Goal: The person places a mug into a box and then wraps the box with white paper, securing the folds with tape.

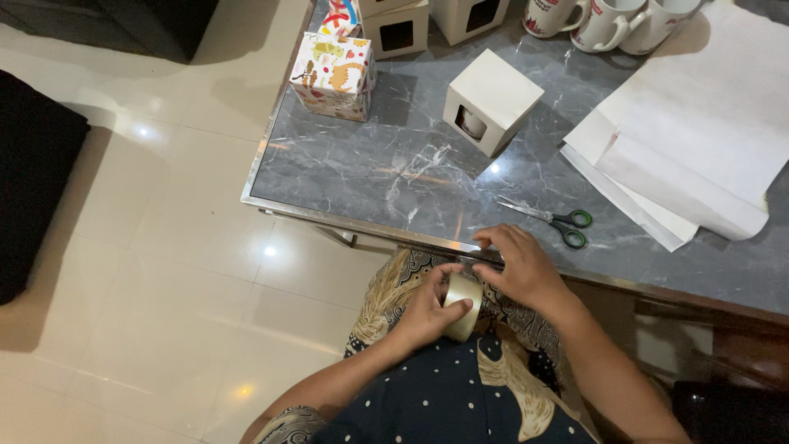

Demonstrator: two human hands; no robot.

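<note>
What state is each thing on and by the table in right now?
Tape roll: held in the left hand, below the table edge.
Right hand: fingertips on the table edge, next to the roll.
Scissors: shut, lying flat.
White box: closed, mug visible through its window.
Patterned box: wrapped.
Paper sheets: stacked loosely, unrolled.
Mugs: upright.

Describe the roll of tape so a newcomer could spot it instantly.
Start at the grey marble-patterned table and drop below its near metal edge to the person's lap. There, the left hand grips a translucent beige roll of tape while the right hand rests by it. It is the only round ring-shaped thing here, unlike the boxes above.
</note>
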